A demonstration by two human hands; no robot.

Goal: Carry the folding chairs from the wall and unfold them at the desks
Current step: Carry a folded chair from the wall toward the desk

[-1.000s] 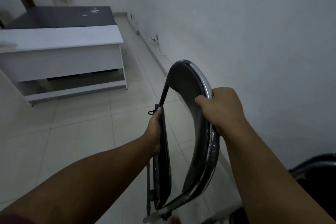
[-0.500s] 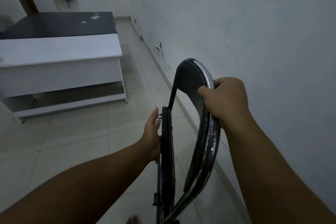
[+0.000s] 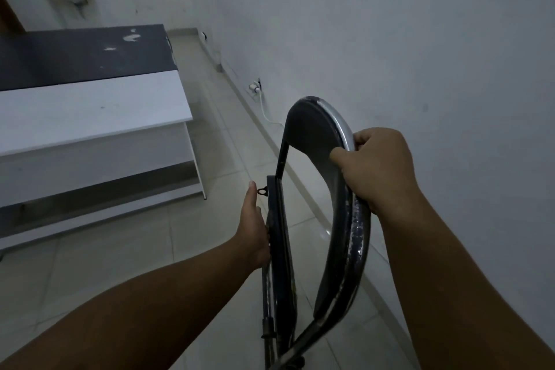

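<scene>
Gripping the chair (image 3: 339,249) by its backrest (image 3: 315,132), the right hand (image 3: 381,168) was clenched; the left hand (image 3: 252,228) pressed flat-fingered against the seat (image 3: 280,237).

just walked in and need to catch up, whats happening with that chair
A person holds a folding chair beside the wall. Their right hand grips the top of its curved backrest, while the left hand lies flat against the edge of the upright seat. The chair is not yet unfolded, and the white desk stands ahead to the left.
</scene>
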